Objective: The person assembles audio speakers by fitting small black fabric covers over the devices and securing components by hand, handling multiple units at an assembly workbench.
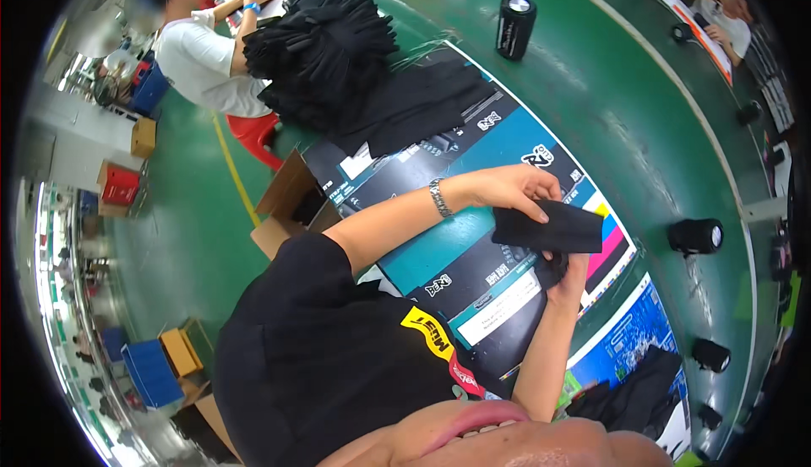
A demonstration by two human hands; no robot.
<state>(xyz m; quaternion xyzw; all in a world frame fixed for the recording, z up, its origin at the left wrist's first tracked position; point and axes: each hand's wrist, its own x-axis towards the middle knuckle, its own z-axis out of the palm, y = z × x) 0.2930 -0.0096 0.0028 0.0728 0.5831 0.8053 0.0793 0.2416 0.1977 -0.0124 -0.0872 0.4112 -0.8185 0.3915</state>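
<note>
Between my two hands is a small black folded fabric piece, held above a table covered with printed sheets. My left hand, with a metal watch band on its wrist, pinches the fabric's upper left edge between thumb and fingers. From below, my right hand grips the same piece; its fingers are partly hidden by the fabric. A dark bunched part of cloth hangs beside my right fingers. Farther up the table lie flat black fabric pieces.
A large heap of black fabric pieces rises at the far left table end. Beside it, a co-worker sits on a red stool. An open cardboard box adjoins the table. More black cloth lies lower right. Black cylinders stand beyond.
</note>
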